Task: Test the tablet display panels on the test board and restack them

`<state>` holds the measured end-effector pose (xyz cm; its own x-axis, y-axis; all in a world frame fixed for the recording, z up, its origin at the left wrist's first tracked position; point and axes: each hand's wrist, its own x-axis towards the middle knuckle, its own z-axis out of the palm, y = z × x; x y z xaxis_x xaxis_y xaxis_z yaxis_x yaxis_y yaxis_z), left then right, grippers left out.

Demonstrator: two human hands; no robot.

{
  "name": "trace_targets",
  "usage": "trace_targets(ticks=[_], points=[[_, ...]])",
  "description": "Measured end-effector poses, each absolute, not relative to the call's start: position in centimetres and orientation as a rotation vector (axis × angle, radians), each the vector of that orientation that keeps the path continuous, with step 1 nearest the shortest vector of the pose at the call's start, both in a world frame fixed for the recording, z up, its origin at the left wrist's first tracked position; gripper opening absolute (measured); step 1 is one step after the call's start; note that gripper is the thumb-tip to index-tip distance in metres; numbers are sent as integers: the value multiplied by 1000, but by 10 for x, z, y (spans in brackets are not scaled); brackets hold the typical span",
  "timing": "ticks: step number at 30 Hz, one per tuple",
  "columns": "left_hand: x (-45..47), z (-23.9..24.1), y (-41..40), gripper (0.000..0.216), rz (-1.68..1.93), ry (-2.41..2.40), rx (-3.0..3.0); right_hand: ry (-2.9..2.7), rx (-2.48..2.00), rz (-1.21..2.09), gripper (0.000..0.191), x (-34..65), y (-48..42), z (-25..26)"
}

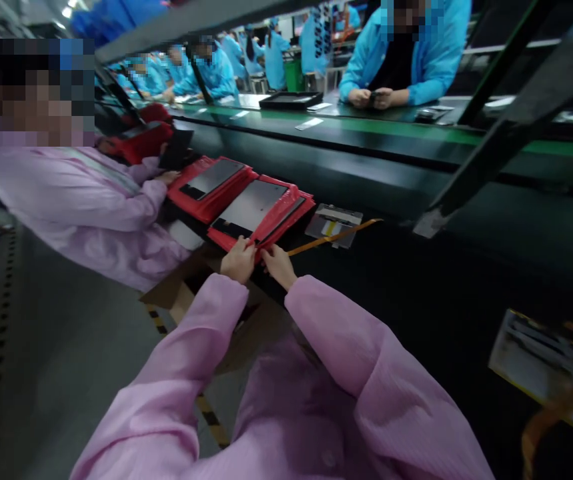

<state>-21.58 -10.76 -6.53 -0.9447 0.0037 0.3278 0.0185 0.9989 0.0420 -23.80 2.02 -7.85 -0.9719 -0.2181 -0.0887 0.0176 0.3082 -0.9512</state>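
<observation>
Both my hands are at the near edge of a stack of red plastic bags (223, 239) on the dark bench. My left hand (239, 261) is closed, its fingers pinching red plastic at the near corner. Right beside it, my right hand (279, 267) is also closed on the red plastic, fingertips partly hidden. A flat grey panel with a black end strip (249, 203) lies on top of the stack. To its right, a second grey panel (282, 219) is partly covered by red film.
On the left, a co-worker in a pink sleeve (91, 207) is beside another red-bag stack with a grey panel (213, 177). A clear plate with an orange strip (339, 239) lies to the right. A cardboard box (176, 293) stands below the bench; a slanted metal post (486, 153) is at right.
</observation>
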Motion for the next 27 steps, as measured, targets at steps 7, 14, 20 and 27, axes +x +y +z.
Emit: trace_targets(ticks=[7,14,20,27], points=[[-215,-62,-110,33,-66,-2798,-44,2244,-87,-2090,18,-238,26,-82],[-209,-68,-110,29,-120,-2727,-37,2229,49,-2277,24,-234,30,-90],[-209,-76,-107,24,-154,-2677,-23,2021,-150,-2225,37,-236,29,-84],[-212,-84,-105,30,-245,-2605,64,1988,49,-2392,30,-231,30,-86]])
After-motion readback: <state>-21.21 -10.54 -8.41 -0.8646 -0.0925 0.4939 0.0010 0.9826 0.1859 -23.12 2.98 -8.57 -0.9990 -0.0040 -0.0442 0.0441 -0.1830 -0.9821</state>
